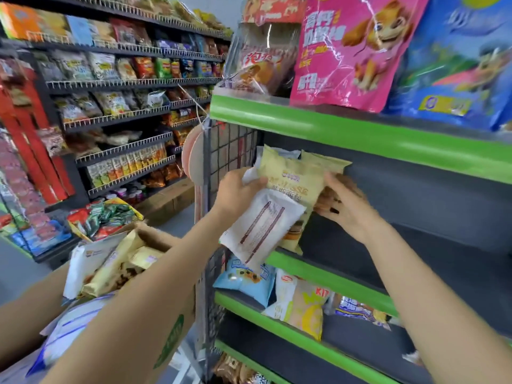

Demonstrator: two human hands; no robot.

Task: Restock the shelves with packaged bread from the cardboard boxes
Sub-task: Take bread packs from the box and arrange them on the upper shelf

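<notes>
My left hand (238,189) grips a white bread packet (263,225) with brown stripes, held against a cream-yellow bread packet (291,176) at the left end of the green-edged shelf (327,275). My right hand (343,206) holds the cream packet's right side, fingers curled over its brown lower corner. That packet stands upright on the shelf. Behind it, a second cream packet (324,162) shows. The open cardboard box (155,239) at lower left holds several more cream and white bread packets (110,270).
The upper shelf carries a pink snack bag (349,51), a blue bag (457,59) and a wrapped bun (257,67). Below sit blue (246,281) and yellow (304,309) packets. A wire grid panel (221,156) bounds the shelf's left end. Snack racks (116,84) line the far aisle.
</notes>
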